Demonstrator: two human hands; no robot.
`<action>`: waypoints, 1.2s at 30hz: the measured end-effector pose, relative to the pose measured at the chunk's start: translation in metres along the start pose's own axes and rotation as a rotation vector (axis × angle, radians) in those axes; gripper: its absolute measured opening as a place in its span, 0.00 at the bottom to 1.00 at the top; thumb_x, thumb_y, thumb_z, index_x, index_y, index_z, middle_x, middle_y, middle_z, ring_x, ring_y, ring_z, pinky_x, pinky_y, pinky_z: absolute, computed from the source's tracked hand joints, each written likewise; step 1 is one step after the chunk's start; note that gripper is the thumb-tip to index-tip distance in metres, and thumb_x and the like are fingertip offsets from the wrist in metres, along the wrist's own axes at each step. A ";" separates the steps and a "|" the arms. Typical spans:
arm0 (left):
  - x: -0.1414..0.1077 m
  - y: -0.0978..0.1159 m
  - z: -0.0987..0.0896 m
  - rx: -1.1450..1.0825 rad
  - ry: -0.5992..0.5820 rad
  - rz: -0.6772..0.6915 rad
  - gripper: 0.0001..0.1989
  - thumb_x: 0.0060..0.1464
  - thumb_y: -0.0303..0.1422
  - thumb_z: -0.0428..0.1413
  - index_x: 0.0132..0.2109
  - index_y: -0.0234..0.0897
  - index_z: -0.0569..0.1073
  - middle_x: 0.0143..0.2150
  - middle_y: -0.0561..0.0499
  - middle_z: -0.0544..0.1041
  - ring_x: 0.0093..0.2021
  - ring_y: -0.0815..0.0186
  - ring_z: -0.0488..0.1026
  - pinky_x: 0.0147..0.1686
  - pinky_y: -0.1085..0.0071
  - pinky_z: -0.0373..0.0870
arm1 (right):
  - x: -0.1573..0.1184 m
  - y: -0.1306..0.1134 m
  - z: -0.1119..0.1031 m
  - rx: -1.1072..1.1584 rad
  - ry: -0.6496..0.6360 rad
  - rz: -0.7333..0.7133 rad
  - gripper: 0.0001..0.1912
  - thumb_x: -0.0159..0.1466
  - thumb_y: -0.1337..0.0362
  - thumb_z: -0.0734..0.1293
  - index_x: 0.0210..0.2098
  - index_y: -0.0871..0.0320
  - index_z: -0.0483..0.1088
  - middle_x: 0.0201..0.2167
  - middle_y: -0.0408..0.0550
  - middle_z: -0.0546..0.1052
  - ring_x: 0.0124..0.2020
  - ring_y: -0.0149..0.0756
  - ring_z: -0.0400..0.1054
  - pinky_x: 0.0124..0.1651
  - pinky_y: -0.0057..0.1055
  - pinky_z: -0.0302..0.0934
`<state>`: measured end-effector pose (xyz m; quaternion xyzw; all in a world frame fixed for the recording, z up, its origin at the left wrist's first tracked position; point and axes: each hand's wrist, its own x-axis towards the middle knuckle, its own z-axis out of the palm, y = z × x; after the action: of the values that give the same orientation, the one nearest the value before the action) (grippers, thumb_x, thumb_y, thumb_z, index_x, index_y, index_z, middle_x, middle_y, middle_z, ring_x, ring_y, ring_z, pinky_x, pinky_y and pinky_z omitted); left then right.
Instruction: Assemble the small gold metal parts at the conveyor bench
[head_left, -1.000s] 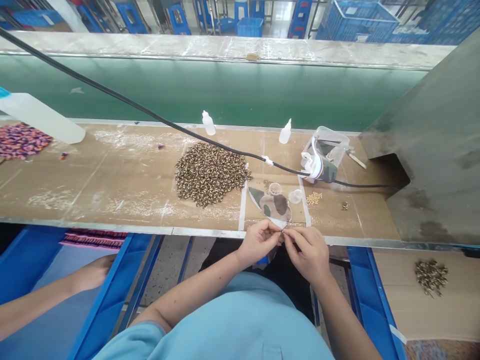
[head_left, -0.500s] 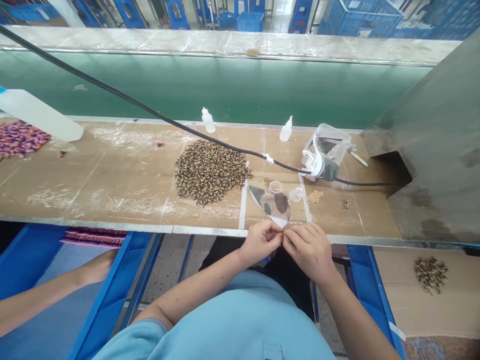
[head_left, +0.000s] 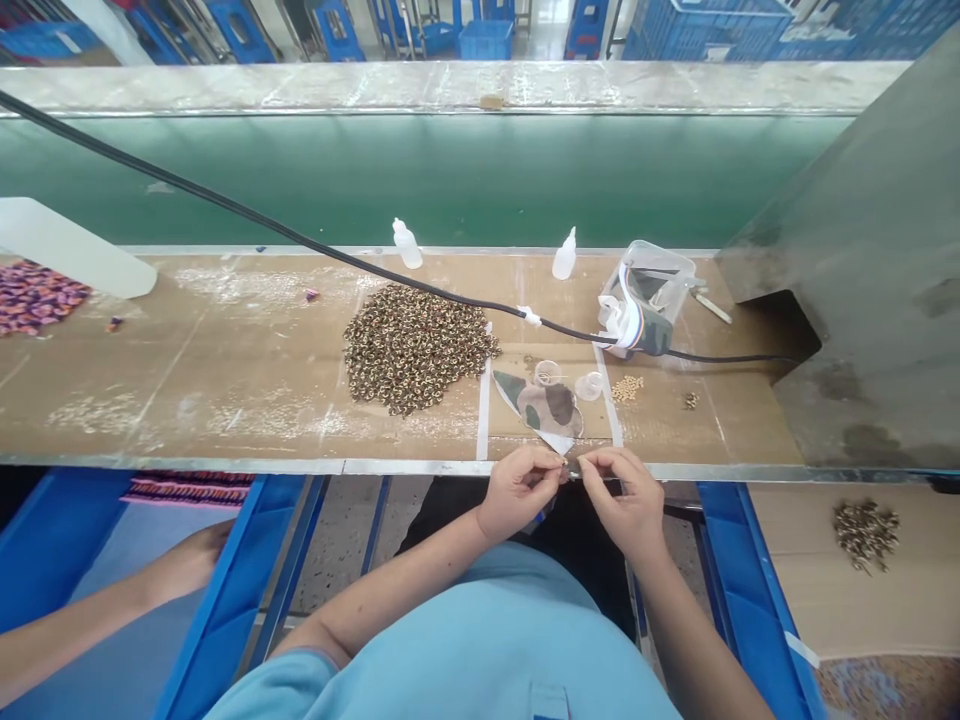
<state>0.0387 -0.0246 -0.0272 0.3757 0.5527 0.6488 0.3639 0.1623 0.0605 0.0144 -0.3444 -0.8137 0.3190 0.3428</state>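
Observation:
My left hand (head_left: 520, 491) and my right hand (head_left: 625, 494) are at the table's front edge, close together but apart. My left fingertips pinch a tiny brown bead (head_left: 563, 464) beside the lower tip of a leaf-shaped camouflage-patterned piece (head_left: 538, 405). The right fingers are pinched together, and anything between them is too small to see. A large heap of brown-and-cream beads (head_left: 416, 350) lies farther back, with two clear small cups (head_left: 547, 373) and a little pile of tan beads (head_left: 627, 389) near the leaf-shaped piece.
A co-worker's arm (head_left: 150, 585) reaches in at lower left beside blue bins (head_left: 225, 560). Two white dropper bottles (head_left: 407, 244) stand on the cardboard-covered table (head_left: 187, 400). A black cable (head_left: 315, 240) runs to a clear box (head_left: 645, 300). Grey metal housing (head_left: 847, 250) stands at right.
My hands have drawn slightly apart, the right hand moving to the right. The head view has shifted slightly, and the objects on the table have not visibly moved.

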 end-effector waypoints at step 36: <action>-0.003 0.002 0.000 0.157 0.075 0.027 0.04 0.51 0.33 0.57 0.33 0.37 0.73 0.33 0.47 0.78 0.32 0.66 0.76 0.34 0.71 0.75 | -0.006 0.005 0.008 0.271 -0.055 0.087 0.03 0.58 0.66 0.67 0.29 0.55 0.74 0.28 0.44 0.77 0.28 0.31 0.71 0.30 0.27 0.68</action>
<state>0.0401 -0.0280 -0.0255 0.3862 0.6101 0.6217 0.3035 0.1611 0.0558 0.0042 -0.3209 -0.7565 0.4500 0.3495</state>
